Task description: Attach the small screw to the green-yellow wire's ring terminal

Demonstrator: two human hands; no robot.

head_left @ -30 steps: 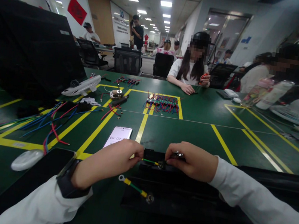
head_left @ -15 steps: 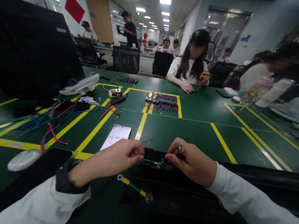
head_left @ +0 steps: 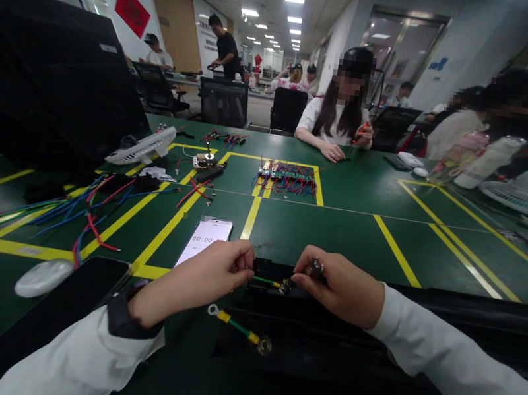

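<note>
My left hand (head_left: 226,262) is closed in a pinch at the free end of a short green wire with yellow sleeves (head_left: 264,282). That wire's other end meets a bolted fastening (head_left: 284,286) on a long black bar (head_left: 376,312). My right hand (head_left: 338,283) is closed, fingertips right beside the fastening. A shiny metal tool (head_left: 315,268) pokes out of its grip; most of it is hidden by the fingers. Nearer me, a second green wire (head_left: 238,327) is fastened at a round nut (head_left: 264,345) on another black bar (head_left: 239,355), its silver ring terminal (head_left: 213,309) sticking out leftward.
A phone (head_left: 205,238) showing a timer lies behind my left hand. Coloured wires (head_left: 87,206) are spread at left, beside a dark monitor (head_left: 48,70). Small wired circuit boards (head_left: 287,178) lie farther back. A person (head_left: 340,113) sits opposite; bottles (head_left: 490,160) stand at right.
Both hands keep nearly the same place at the upper wire. The metal tool in my right hand has turned slightly. The whole view has shifted a little.
</note>
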